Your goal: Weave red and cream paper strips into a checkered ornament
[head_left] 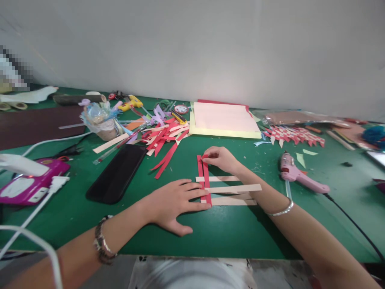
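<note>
On the green table (228, 228) lies a small weave of paper strips: two upright red strips (206, 176) crossing three pale pink strips (237, 188). My left hand (176, 202) lies flat with fingers spread, pressing the lower ends of the red strips where they cross the pink ones. My right hand (221, 158) pinches the top end of a red strip between thumb and fingers.
A heap of loose red and pink strips (164, 138) lies behind the weave. A black case (118, 172) sits left, a pink glue gun (296, 172) with its cord right, a finished red-white weave (294, 135) and a paper pad (224, 118) at the back.
</note>
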The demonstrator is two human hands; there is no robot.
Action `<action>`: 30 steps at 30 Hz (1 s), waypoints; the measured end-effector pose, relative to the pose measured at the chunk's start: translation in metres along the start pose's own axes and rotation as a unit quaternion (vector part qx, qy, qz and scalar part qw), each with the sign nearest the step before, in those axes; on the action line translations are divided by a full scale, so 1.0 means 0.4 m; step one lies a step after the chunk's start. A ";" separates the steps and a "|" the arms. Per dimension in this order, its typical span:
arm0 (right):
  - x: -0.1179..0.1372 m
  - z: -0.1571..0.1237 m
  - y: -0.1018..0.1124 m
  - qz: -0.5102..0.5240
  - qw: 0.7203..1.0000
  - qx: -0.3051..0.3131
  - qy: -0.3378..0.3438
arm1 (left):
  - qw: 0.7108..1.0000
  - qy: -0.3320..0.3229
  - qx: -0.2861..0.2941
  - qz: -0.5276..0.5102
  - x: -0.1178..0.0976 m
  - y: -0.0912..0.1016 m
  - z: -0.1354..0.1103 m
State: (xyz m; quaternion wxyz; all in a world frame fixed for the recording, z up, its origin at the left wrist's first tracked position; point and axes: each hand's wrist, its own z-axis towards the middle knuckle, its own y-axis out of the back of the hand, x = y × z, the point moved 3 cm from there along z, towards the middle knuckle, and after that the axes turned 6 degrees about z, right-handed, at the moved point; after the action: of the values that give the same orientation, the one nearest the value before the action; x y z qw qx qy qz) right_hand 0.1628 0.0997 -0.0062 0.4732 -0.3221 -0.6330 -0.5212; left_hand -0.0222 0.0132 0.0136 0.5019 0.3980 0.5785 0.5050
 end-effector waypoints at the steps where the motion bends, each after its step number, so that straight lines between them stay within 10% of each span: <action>1: 0.000 0.003 0.001 0.001 1.000 0.008 -0.004 | 1.000 0.000 0.000 0.000 0.000 0.000 0.000; 23: 0.024 0.039 -0.015 -0.136 0.988 0.019 0.074 | 1.000 -0.014 -0.020 -0.006 -0.001 0.005 0.002; 27: 0.052 0.040 0.059 -0.161 0.982 -0.023 0.099 | 1.000 -0.012 -0.018 -0.005 -0.001 0.004 0.001; 30: 0.105 0.002 0.165 -0.151 0.966 -0.174 0.117 | 1.000 -0.013 -0.024 -0.006 0.000 0.003 0.001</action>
State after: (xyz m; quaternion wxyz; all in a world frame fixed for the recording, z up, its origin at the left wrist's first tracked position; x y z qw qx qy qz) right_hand 0.2078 0.1134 0.0565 0.3961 -0.2376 -0.5140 -0.7228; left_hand -0.0219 0.0136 0.0148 0.5222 0.3885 0.5619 0.5105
